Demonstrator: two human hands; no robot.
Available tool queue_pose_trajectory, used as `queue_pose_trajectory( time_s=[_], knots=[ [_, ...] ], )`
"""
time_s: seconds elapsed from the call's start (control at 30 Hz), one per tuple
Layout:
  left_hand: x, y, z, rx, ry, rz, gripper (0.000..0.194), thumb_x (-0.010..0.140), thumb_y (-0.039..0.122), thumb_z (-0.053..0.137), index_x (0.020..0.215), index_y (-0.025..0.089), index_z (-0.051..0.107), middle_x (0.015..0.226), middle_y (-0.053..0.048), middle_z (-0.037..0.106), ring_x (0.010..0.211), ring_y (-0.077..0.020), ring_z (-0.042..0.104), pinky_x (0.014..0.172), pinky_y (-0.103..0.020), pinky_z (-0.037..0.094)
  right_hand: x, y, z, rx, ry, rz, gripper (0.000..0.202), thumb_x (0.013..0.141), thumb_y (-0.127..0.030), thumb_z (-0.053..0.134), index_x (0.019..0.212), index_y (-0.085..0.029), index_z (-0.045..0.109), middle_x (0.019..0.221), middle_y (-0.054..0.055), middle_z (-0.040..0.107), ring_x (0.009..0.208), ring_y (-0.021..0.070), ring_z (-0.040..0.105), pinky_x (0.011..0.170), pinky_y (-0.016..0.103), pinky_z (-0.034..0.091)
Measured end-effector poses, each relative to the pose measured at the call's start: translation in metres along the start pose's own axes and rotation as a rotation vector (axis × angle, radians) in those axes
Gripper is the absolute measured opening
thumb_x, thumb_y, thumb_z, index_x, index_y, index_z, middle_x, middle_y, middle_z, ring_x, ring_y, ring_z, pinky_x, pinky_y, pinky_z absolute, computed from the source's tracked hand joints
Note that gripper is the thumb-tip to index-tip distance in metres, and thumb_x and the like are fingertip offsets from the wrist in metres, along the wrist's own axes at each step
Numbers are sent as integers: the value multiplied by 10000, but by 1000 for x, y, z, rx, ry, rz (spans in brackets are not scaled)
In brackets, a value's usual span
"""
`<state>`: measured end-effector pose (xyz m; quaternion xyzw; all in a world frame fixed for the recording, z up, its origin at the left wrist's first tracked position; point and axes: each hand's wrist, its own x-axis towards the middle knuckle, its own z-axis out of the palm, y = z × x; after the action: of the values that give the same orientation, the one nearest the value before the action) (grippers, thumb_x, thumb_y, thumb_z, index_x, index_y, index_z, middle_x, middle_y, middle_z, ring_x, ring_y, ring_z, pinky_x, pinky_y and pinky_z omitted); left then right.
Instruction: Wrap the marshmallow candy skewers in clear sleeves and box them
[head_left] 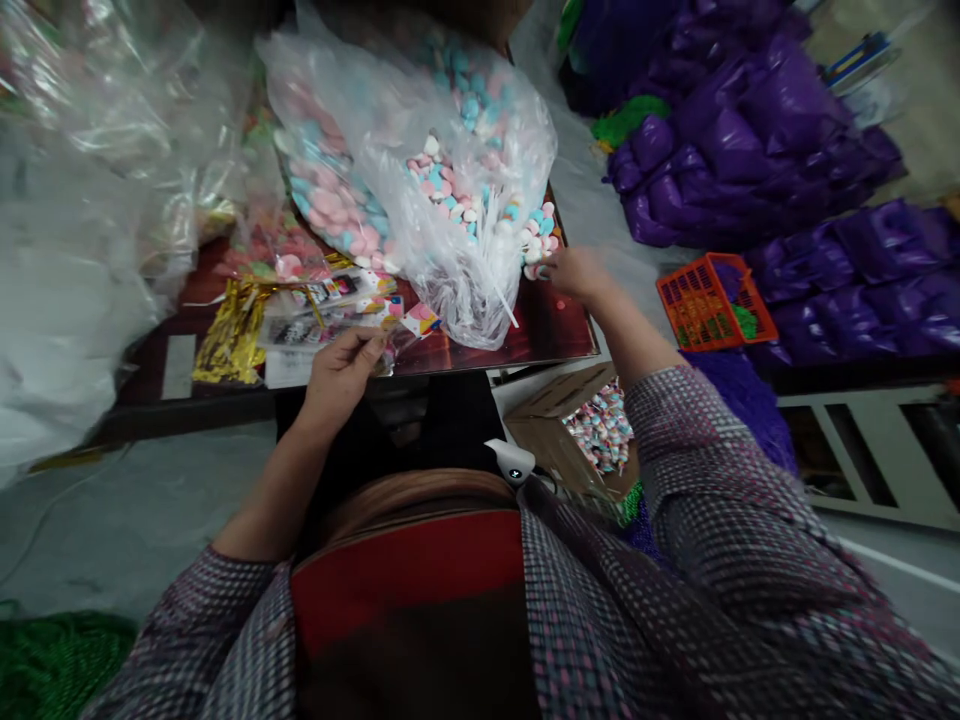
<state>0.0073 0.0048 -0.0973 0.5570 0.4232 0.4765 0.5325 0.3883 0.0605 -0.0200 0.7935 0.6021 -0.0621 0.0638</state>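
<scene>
My left hand (346, 372) is closed in a pinch at the table's front edge. Between its thumb and fingers is a small clear plastic packet (405, 338) with a colourful printed corner. More printed packets (330, 295) lie flat just beyond it, beside gold foil tinsel (234, 330). My right hand (576, 273) is at the table's right side, its fingertips drawn together against a small heap of pink, blue and white round pieces (538, 238). What those fingertips hold, if anything, is too small to make out. The heap lies by the mouth of a large clear bag (420, 215) of similar pieces.
Clear plastic bags (67, 250) bulge over the table's left side. White sticks (491, 235) lie by the large bag's bunched mouth. Below right stands a cardboard box (551, 425) of wrapped pieces. An orange basket (712, 300) and purple bags (720, 150) are farther right.
</scene>
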Motion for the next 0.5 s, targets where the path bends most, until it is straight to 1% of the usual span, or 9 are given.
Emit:
queue_pose_trajectory(
  time_s=[0.07,0.13,0.17,0.2,0.27,0.3,0.37,0.43,0.5],
  knots=[
    [0,-2,-4,-52,-8,-4,290,828,512,754,882,229,723,716,8,667,635,-125,568,585,-250,453,-18,7,4,161,37,27,315,955,-295,559,1145,-187,786,1095,110,800,1014,258,721,860,344,537],
    [-1,0,-6,-45,-21,5,167,855,391,707,914,236,729,766,-2,697,690,-140,612,637,-268,482,-41,8,11,503,109,82,373,936,-356,559,1192,-187,771,975,68,798,817,200,695,691,293,524],
    [-1,3,-6,-18,-36,8,109,856,321,674,889,235,733,777,-4,707,713,-146,627,668,-278,493,-54,5,14,698,129,94,405,921,-392,572,1223,-194,756,939,55,789,722,168,656,614,271,493],
    [-2,8,-4,19,-60,15,100,846,263,639,836,231,733,770,-4,709,719,-148,631,684,-285,495,-68,0,17,875,136,91,425,900,-425,600,1230,-203,751,926,48,781,648,138,609,556,252,453],
    [-4,22,3,104,-131,34,165,825,208,584,729,222,717,719,-3,693,685,-145,613,673,-291,484,-95,-16,22,1121,109,40,439,868,-479,653,1218,-232,752,920,44,770,576,104,546,491,230,389],
    [-5,30,8,141,-165,52,181,831,222,573,716,221,714,672,2,665,632,-141,578,629,-288,461,-107,-27,24,1190,94,-3,434,864,-497,668,1213,-253,753,905,36,763,572,101,543,483,225,381],
    [-6,46,21,214,-226,58,213,909,305,562,927,231,761,640,20,629,593,-138,550,605,-287,451,-129,-50,27,1227,70,-115,403,872,-515,681,1195,-289,764,869,15,751,589,109,566,512,241,434],
    [-6,57,33,274,-262,95,342,990,418,518,1189,239,731,609,32,612,582,-142,558,608,-288,453,-145,-73,28,1165,87,-258,363,885,-509,691,1175,-307,776,933,18,768,699,141,638,641,305,542],
    [-5,60,41,339,-260,153,438,1012,506,504,1312,237,676,705,6,693,656,-154,619,652,-292,479,-157,-92,29,1068,146,-380,319,908,-488,687,1153,-311,788,1021,35,785,859,187,693,819,382,584]
  ],
)
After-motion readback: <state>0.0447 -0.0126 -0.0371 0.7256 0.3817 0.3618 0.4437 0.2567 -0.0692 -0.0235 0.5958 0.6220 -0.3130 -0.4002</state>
